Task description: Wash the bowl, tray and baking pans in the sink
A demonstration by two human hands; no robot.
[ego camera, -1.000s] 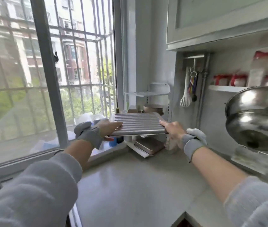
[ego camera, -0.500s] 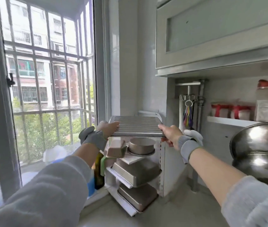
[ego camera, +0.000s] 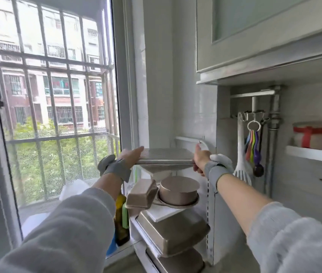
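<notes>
I hold a ribbed metal tray (ego camera: 165, 157) level between both hands, at the top of a white rack (ego camera: 211, 209) in the corner. My left hand (ego camera: 129, 155) holds its left edge, fingers stretched over the top. My right hand (ego camera: 200, 157) grips its right edge, thumb up. Both wrists wear grey and white cuffs. On the shelf below the tray, a loaf pan (ego camera: 141, 194) and a round cake pan (ego camera: 178, 190) lie upside down. Lower down sit a large rectangular pan (ego camera: 174, 231) and another pan (ego camera: 178, 263).
A barred window (ego camera: 54, 115) fills the left. An oil bottle (ego camera: 120, 219) stands beside the rack. A white slotted spatula (ego camera: 241, 154) and coloured measuring spoons (ego camera: 253, 142) hang to the right. Red-lidded jars (ego camera: 309, 134) sit on a wall shelf under a cabinet (ego camera: 264, 36).
Both hands have carried the tray up and away from me to the top of the rack. The view has tilted upward, and the metal bowl on the right has left the frame.
</notes>
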